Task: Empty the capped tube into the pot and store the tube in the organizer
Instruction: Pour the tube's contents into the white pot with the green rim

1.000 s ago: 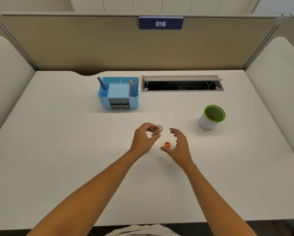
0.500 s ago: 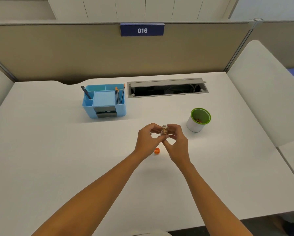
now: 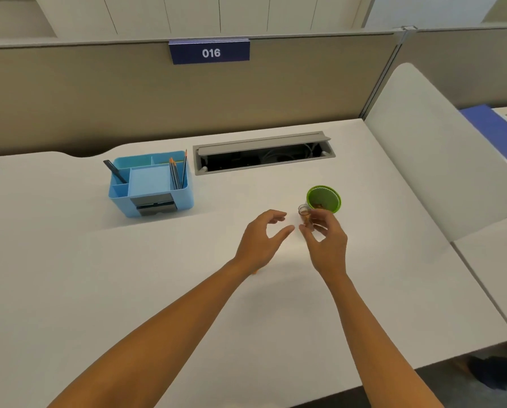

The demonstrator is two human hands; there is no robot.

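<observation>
My right hand (image 3: 325, 240) holds a small clear tube (image 3: 304, 213) upright, its mouth uncapped and brownish contents inside. The tube is just left of the green-rimmed white pot (image 3: 324, 198), almost touching its rim. My left hand (image 3: 262, 238) hovers beside it with fingers apart and nothing in them. The orange cap (image 3: 255, 272) lies on the desk, nearly hidden under my left wrist. The blue organizer (image 3: 150, 184) stands at the back left and holds pencils and a dark pen.
An open grey cable tray (image 3: 264, 154) is sunk into the white desk (image 3: 99, 275) behind the pot. A beige partition with a "016" sign (image 3: 209, 51) closes the back. A white side panel (image 3: 440, 160) rises at the right.
The tube passed from my left hand into my right, which carried it right to the pot's rim. My left hand let go and opened. The view shifted right.
</observation>
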